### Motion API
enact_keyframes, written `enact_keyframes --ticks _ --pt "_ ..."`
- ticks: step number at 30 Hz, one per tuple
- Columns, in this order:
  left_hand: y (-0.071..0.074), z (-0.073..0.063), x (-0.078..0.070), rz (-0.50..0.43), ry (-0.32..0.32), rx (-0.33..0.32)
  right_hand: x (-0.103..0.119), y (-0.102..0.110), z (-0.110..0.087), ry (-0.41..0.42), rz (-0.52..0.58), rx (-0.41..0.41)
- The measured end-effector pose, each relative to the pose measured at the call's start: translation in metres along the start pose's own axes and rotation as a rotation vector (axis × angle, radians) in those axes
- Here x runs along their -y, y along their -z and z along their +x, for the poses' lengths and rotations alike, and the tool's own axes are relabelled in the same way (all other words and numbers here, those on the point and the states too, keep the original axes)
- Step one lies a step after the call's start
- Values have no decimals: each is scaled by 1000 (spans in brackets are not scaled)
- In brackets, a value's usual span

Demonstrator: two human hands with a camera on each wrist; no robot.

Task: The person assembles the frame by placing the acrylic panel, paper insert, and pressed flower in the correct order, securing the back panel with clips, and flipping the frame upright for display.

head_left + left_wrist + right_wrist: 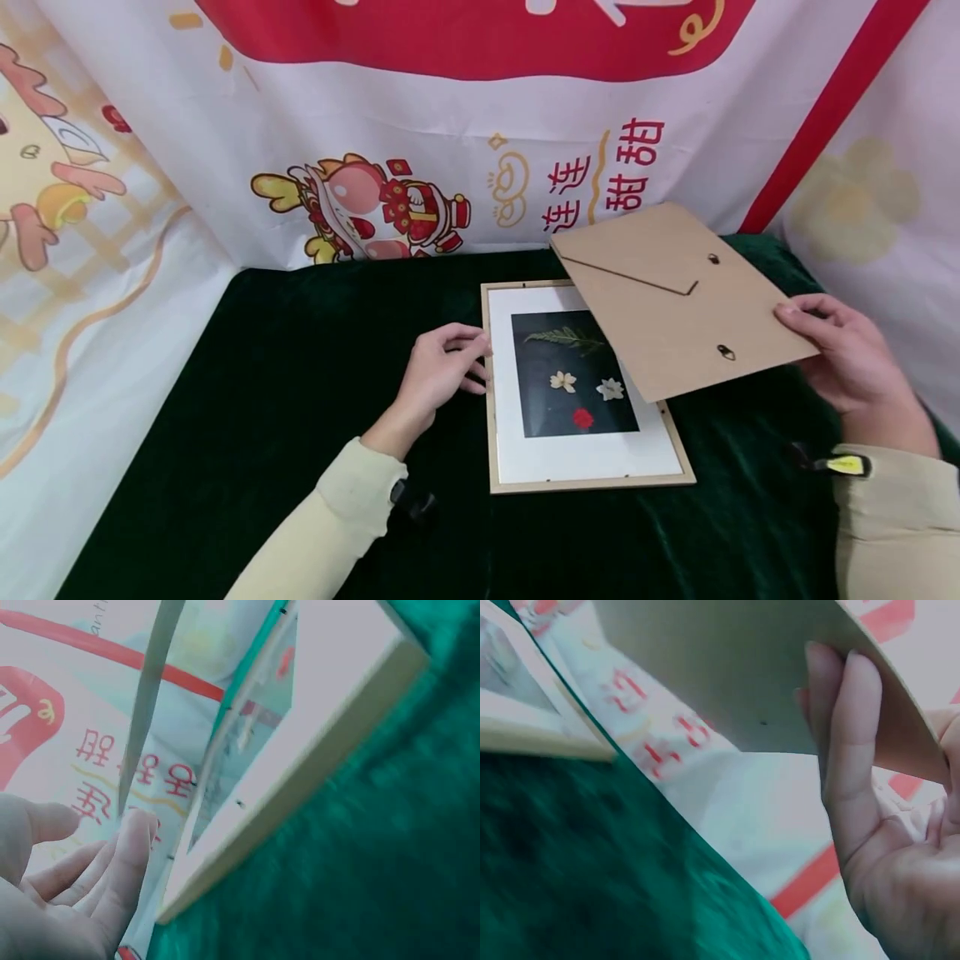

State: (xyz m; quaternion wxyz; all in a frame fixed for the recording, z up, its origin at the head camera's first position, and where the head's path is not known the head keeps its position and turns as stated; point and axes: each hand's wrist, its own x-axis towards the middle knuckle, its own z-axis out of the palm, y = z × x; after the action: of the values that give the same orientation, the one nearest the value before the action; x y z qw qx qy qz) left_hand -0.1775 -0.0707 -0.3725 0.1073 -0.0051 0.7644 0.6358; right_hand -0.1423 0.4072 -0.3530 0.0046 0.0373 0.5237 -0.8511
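Head view: your right hand pinches the board near one corner, tilted above the frame and blocking its upper right. Your left hand, fingers loosely parted, holds nothing beside the frame's left edge; contact is unclear. Green cloth lies beneath, a printed curtain behind.

Dark green cloth, with soft sheen, lies below. Behind it hangs white printed fabric. At top, large red panel; under it, sideways cartoon figure and red characters. Right: diagonal red stripe, pale yellow flower. Left: cartoon animal, partly cut off.
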Motion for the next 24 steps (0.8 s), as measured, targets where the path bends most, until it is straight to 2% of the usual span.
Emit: enact_keyframes --ticks 4,7,11,16,21,24 --pt "-9 3 -13 -47 1 71 -9 -24 3 -28 84 76" --pt "-16 3 -22 -97 12 115 -16 -42 3 -38 69 88" --pt "-22 3 -31 -224 23 150 -24 -65 2 -48 10 90" --pt "-24 2 -37 -357 52 150 -37 -87 2 -72 -81 91" --pt "-23 3 -39 -406 79 121 -46 -99 2 -100 -153 86" --pt "-20 5 -40 -398 104 105 -48 -103 1 -106 -204 91"
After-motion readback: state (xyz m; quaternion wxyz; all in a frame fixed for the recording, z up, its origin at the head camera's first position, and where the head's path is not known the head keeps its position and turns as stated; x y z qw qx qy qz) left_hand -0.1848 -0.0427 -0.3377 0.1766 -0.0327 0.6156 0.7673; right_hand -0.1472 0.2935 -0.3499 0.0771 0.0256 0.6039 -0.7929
